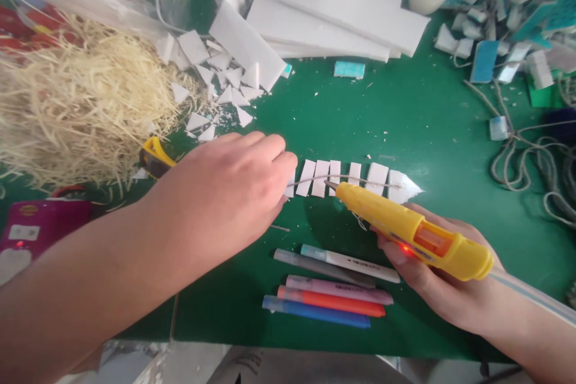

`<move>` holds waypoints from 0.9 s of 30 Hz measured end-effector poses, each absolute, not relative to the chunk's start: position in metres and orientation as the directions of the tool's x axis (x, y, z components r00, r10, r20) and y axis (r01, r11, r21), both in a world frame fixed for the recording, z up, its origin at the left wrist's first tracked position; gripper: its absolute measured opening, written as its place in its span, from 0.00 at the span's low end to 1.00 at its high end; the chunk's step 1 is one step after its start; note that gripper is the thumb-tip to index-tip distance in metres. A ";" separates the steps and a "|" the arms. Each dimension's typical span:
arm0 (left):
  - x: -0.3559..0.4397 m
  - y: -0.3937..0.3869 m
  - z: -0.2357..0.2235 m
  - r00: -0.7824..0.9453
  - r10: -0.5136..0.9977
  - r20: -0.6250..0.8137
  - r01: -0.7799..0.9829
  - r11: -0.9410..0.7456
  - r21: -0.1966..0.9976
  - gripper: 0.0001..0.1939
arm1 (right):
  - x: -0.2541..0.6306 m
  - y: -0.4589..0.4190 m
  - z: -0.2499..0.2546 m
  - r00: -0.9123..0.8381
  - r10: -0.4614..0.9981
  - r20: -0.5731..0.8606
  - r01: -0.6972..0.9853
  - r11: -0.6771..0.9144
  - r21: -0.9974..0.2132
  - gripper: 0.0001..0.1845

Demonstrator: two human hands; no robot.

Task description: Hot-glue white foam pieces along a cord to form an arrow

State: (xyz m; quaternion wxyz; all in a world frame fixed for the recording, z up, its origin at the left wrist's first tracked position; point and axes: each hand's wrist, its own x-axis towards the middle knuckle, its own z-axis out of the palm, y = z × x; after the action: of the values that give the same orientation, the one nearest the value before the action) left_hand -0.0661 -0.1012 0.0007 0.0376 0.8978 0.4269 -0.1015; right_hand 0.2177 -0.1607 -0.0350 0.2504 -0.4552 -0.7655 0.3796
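Note:
My right hand (450,276) is wrapped round a yellow hot glue gun (405,222) with a lit red light. Its metal nozzle points left, down at a row of small white foam pieces (320,179). A thin grey string (371,182) runs along the top of the pieces. At the right end of the row lies a pointed foam piece (402,186). My left hand (243,183) is closed at the row's left end, where the string runs in under its fingers. The fingertips are mostly hidden behind the hand.
Several markers (333,300) lie near the front edge. White foam sheets (333,12) are stacked at the back, with foam scraps (225,81) beside them. Straw shreds (90,102) and a purple box (40,228) are on the left. Foam offcuts (490,12) and looped cord (517,162) lie right.

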 end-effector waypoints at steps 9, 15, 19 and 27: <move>-0.067 -0.100 0.001 0.649 0.746 -0.150 0.754 -0.657 -0.005 0.09 | 0.218 -0.160 -0.036 -0.451 0.892 0.035 0.496 0.283 -0.821 0.06; -0.067 -0.098 0.001 0.652 0.740 -0.165 0.745 -0.666 -0.046 0.11 | 0.217 -0.161 -0.035 -0.428 0.904 0.007 0.510 0.247 -0.824 0.06; -0.066 -0.097 -0.002 0.640 0.752 -0.157 0.759 -0.651 -0.025 0.10 | 0.216 -0.161 -0.033 -0.425 0.905 -0.002 0.504 0.234 -0.832 0.07; -0.063 -0.086 0.021 0.597 0.793 0.122 0.780 -0.609 0.145 0.17 | 0.212 -0.157 -0.027 -0.515 0.853 0.087 0.488 0.376 -0.788 0.08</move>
State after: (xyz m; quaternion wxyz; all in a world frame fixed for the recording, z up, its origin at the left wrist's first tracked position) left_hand -0.0628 -0.0865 0.0210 0.0380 0.8927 0.4405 0.0872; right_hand 0.2116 -0.1573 -0.0272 0.2503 -0.4239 -0.7906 0.3641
